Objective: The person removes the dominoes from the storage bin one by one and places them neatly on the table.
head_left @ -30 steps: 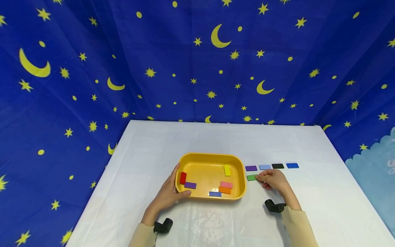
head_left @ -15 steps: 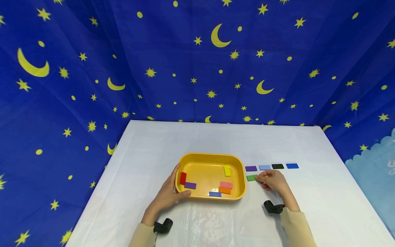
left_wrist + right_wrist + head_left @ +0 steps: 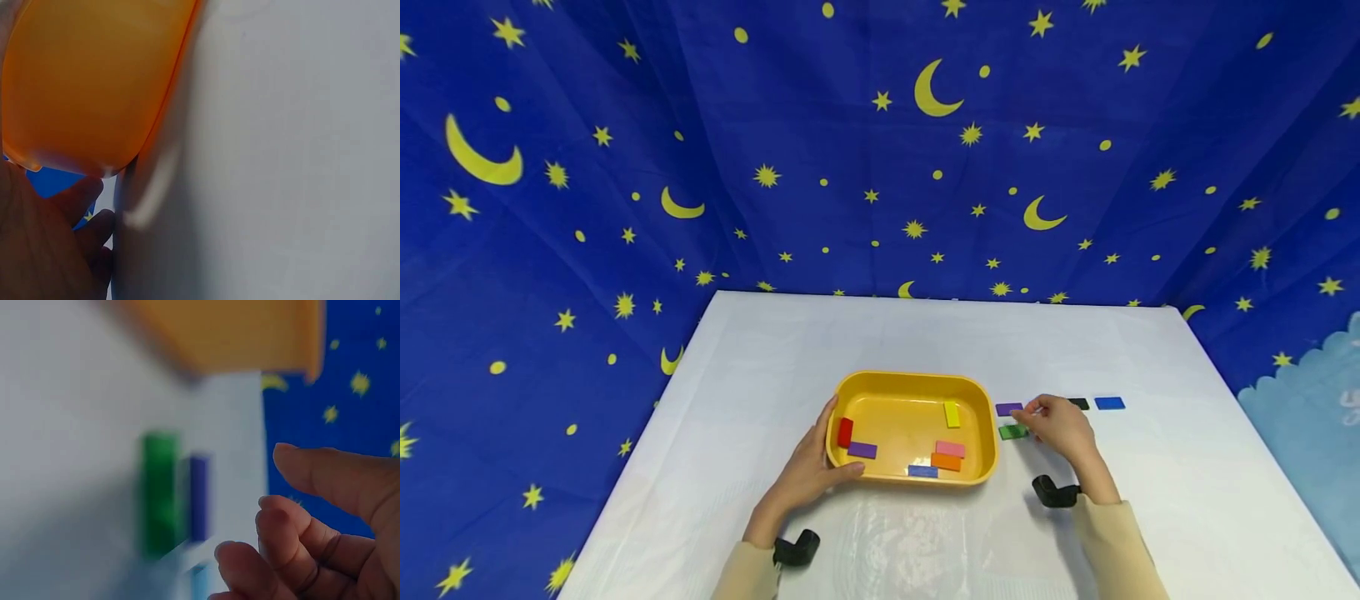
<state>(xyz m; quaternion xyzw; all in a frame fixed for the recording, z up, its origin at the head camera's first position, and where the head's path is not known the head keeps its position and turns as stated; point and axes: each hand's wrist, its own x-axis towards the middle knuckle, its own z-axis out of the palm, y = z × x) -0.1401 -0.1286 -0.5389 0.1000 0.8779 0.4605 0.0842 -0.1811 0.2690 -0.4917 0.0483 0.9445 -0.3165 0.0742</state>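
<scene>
My left hand (image 3: pixel 811 468) grips the left end of a yellow plastic tray (image 3: pixel 895 414), its thumb along the near rim and the fingers around the side. Just right of the tray, a green block (image 3: pixel 1012 432) lies flat on the table. Over it hovers my right hand (image 3: pixel 1063 429), holding nothing; in the right wrist view a gap shows between its thumb (image 3: pixel 312 465) and fingers. Behind the green block is a row with a purple block (image 3: pixel 1008 409), a black block (image 3: pixel 1079 404) and a blue block (image 3: pixel 1109 403). The hand hides a light blue block (image 3: pixel 200 581) in the head view.
Inside the tray lie a red block (image 3: pixel 846 432), a purple block, a blue block (image 3: pixel 923 472), an orange block (image 3: pixel 946 462), a pink block (image 3: pixel 951 449) and a yellow block (image 3: pixel 952 415). A white-covered table (image 3: pixel 790 342) meets a blue star-patterned curtain (image 3: pixel 820 208).
My right hand has let go of the green block and lifted slightly up and away, now covering the light blue block in the head view. The left hand and tray stay put.
</scene>
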